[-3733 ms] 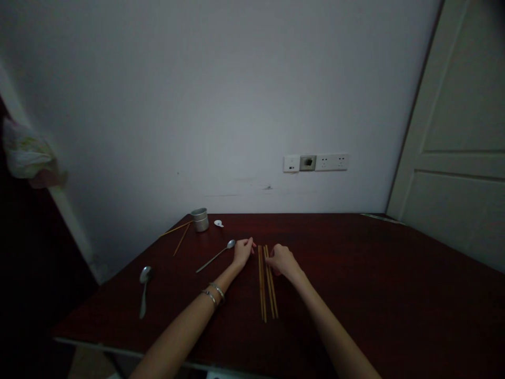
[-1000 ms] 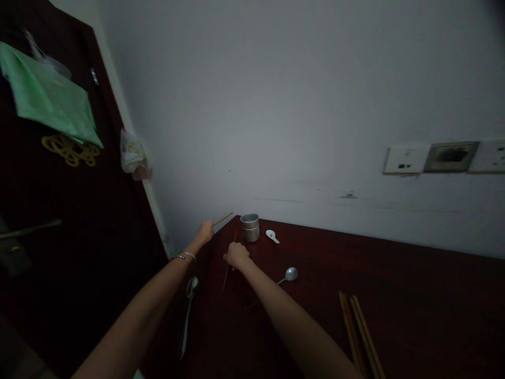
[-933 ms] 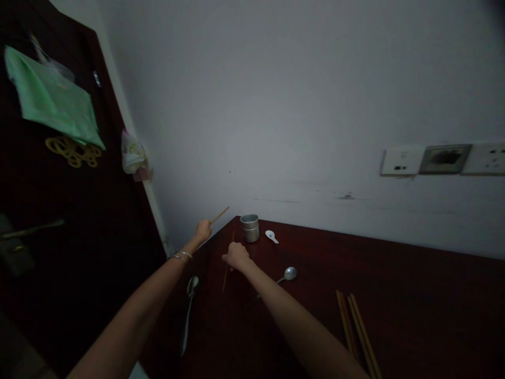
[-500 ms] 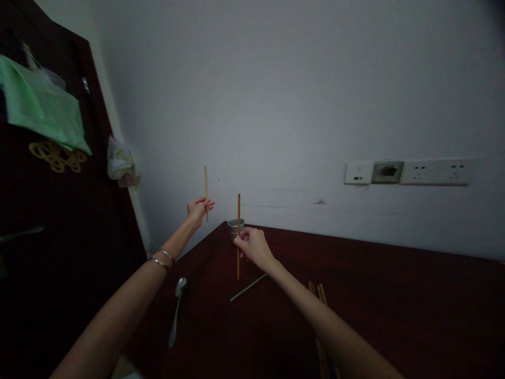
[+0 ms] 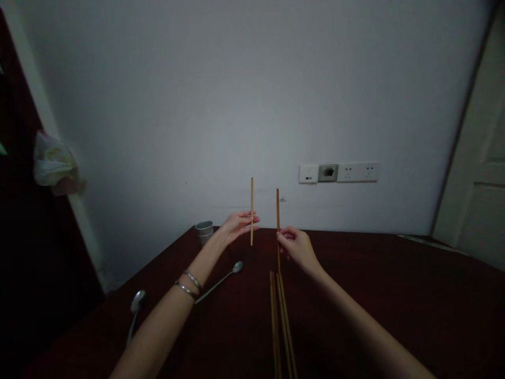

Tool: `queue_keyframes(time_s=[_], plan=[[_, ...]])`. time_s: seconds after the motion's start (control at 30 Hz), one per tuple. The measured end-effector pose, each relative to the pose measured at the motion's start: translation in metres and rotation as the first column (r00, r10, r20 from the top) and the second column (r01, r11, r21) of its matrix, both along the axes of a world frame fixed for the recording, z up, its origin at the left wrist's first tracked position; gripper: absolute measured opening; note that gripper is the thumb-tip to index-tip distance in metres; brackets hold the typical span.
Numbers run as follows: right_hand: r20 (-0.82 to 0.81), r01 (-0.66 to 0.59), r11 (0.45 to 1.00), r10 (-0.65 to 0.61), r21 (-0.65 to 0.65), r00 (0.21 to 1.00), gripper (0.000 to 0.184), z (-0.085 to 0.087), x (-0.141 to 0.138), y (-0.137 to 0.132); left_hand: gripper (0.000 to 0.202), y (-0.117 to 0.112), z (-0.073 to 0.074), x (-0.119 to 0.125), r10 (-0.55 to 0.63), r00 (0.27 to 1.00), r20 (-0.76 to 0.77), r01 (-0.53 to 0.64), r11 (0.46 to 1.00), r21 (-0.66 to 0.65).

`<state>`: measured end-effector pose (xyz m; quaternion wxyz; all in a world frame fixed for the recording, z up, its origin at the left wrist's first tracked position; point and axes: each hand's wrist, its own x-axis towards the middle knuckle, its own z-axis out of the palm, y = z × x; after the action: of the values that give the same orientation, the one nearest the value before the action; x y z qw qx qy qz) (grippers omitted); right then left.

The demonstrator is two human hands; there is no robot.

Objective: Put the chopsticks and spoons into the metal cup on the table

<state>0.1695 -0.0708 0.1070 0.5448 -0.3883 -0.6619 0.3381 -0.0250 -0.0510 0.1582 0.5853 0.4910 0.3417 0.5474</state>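
My left hand (image 5: 239, 225), two bangles on its wrist, holds a light wooden chopstick (image 5: 252, 202) upright above the far part of the table. To its right, my right hand (image 5: 296, 245) pinches a darker brown chopstick (image 5: 278, 208), also upright, between thumb and fingers. Below that one, several more chopsticks (image 5: 286, 329) lie on the table, pointing away from me. A long-handled spoon (image 5: 237, 267) rests under my left arm, its handle end partly hidden. Further left is a second spoon (image 5: 138, 300), its handle cut off by my forearm.
A grey metal cup (image 5: 204, 227) stands at the table's far left corner, partly behind my left hand. The dark red table (image 5: 371, 284) meets a pale wall with a row of sockets (image 5: 338, 172). A plastic bag (image 5: 54, 160) hangs by the door frame at left.
My view has turned to the right. Both hands have moved right, away from the cup, each still holding its chopstick. The lying chopsticks now show more fully.
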Motion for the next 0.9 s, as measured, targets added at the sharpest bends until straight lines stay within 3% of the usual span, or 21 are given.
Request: queue_keyframes(time_s=[0.17, 0.37, 0.5, 0.9], plan=[[-0.016, 0.033, 0.997, -0.035, -0.069, 0.999, 0.026, -0.019, 0.044, 0.001, 0.023, -0.003, -0.04, 0.062, -0.147, 0.988, -0.038, 0.144, 0.987, -0.066], [-0.092, -0.036, 0.984, 0.021, -0.172, 0.996, 0.028, -0.028, 0.065, 0.005, 0.023, -0.011, -0.074, 0.112, -0.156, 0.988, -0.019, 0.155, 0.987, -0.035], [-0.099, -0.101, 0.966, 0.079, -0.237, 0.992, 0.029, -0.034, 0.068, 0.008, 0.019, -0.013, -0.084, 0.124, -0.161, 0.987, -0.015, 0.16, 0.987, -0.011], [-0.072, -0.078, 0.938, 0.057, -0.337, 0.996, 0.022, -0.049, 0.079, 0.009, 0.025, -0.024, -0.097, 0.137, -0.098, 0.994, 0.054, 0.103, 0.99, -0.095]])
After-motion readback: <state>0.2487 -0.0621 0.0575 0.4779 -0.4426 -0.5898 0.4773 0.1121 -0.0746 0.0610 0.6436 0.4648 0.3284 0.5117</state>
